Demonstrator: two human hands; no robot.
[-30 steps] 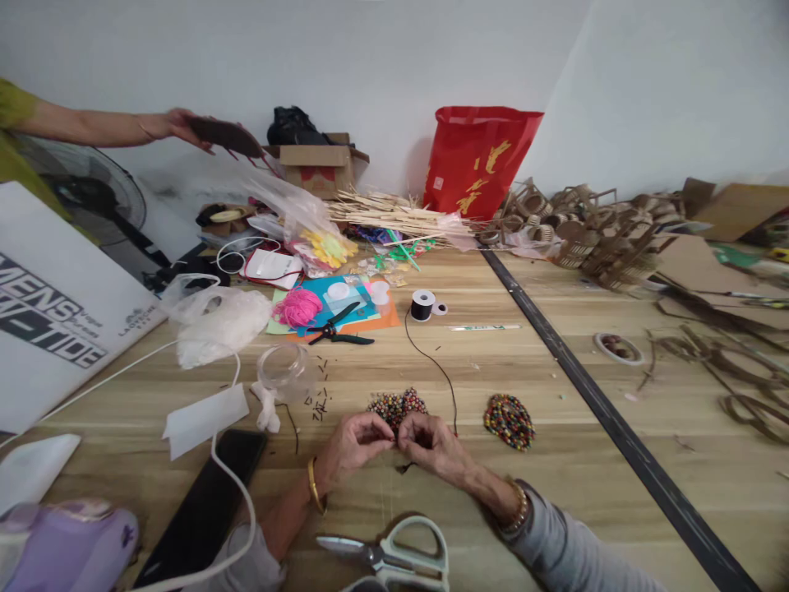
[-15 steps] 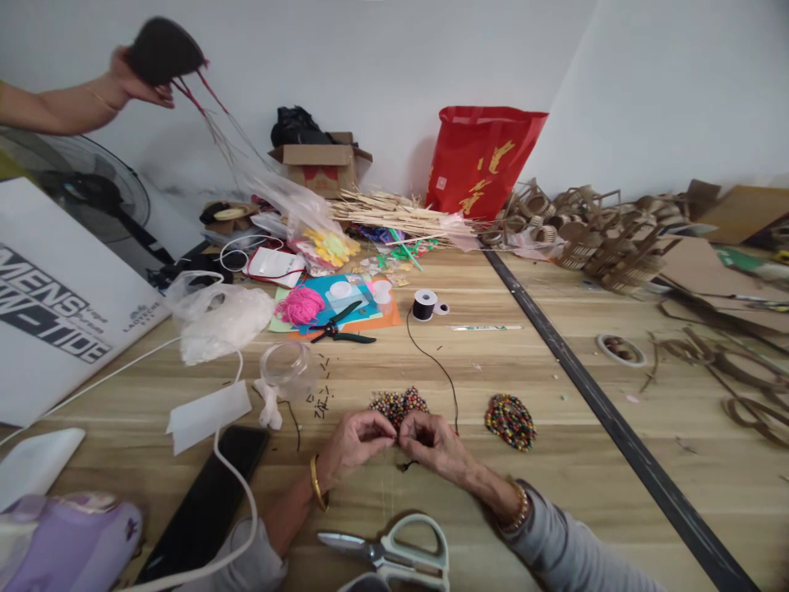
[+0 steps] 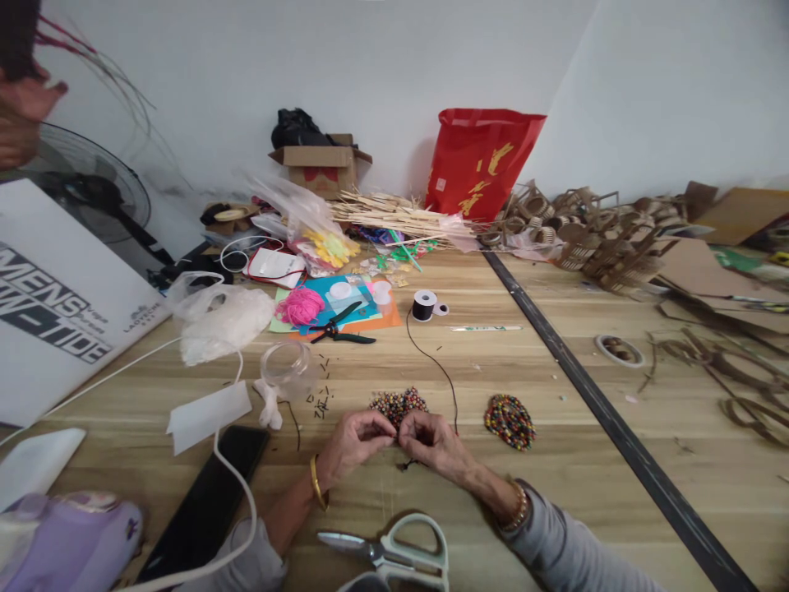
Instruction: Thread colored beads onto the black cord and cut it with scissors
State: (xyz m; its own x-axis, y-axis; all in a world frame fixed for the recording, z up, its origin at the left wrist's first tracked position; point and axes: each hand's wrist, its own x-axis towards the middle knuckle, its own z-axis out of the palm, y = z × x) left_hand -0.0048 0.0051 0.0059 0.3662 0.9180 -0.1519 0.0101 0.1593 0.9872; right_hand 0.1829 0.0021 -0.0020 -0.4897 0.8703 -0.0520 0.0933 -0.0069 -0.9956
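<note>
My left hand (image 3: pixel 356 440) and my right hand (image 3: pixel 436 444) meet fingertip to fingertip low over the table, both closed in a pinch. What sits between the left fingertips is too small to make out. A thin black cord (image 3: pixel 439 360) runs from a spool (image 3: pixel 423 306) down to my right hand, and a dark cord end (image 3: pixel 407 465) shows below the fingers. Just behind the hands lies a pile of loose multicoloured beads (image 3: pixel 398 403), partly covered by them. To the right rests a coiled string of beads (image 3: pixel 509 422). Scissors (image 3: pixel 400 552) lie in front of my wrists.
Pliers (image 3: pixel 338 326) and pink yarn (image 3: pixel 300 306) lie on coloured sheets. A clear jar (image 3: pixel 287 370), a phone (image 3: pixel 206 501) and a white cable (image 3: pixel 246 493) are at left. Another person's hand (image 3: pixel 25 115) holds a dark object at upper left. Woven baskets (image 3: pixel 610 238) stand back right.
The other person's hand has moved left with the dark object and its trailing strands, partly out of view. My own hands have stayed almost still.
</note>
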